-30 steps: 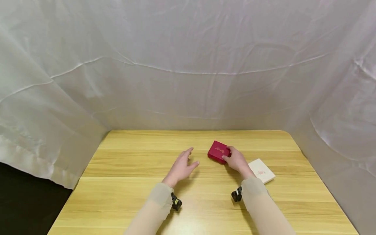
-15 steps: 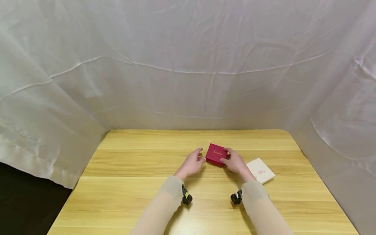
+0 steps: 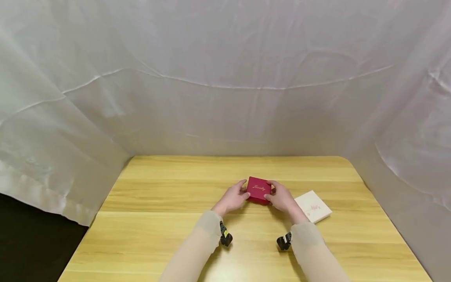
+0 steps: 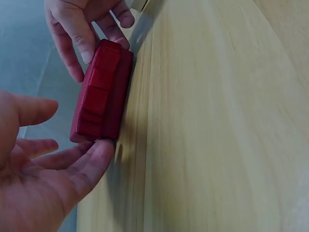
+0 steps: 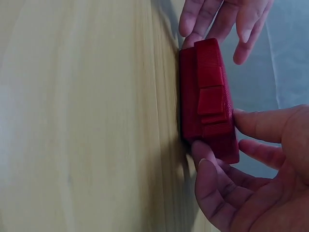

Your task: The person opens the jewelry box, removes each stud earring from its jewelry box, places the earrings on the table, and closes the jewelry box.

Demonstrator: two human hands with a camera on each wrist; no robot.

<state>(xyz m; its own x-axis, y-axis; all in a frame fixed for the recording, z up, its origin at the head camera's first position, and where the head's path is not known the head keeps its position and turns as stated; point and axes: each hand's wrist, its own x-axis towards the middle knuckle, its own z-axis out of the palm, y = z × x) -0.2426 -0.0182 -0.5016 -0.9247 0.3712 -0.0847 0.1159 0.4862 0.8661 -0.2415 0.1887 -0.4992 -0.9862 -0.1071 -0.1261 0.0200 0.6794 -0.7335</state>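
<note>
The relation that counts is that the red box (image 3: 258, 190) lies between the two hands, right of the left hand (image 3: 232, 197) and left of the right hand (image 3: 283, 198). Neither looks nearer; I judge the right has the firmer hold. From above the lid (image 3: 260, 181) appears nearly square, so no long axis stands out (the side with the bow (image 5: 211, 92) runs from one hand to the other).

The right hand pinches its end, thumb (image 5: 258, 123) at the lid's edge and fingertips (image 5: 199, 147) low down. The left hand is wide: its fingertips (image 4: 104, 147) touch the opposite end. In the head view its thumb seems to meet the near corner, yet the left wrist view shows that thumb standing apart.

Only the head view gives the gold lettering (image 3: 259, 188) and the white box (image 3: 318, 205), partly behind the right wrist. The bow shows in both wrist views. Whether the red box rests fully on the surface (image 3: 141, 235), I cannot tell.
</note>
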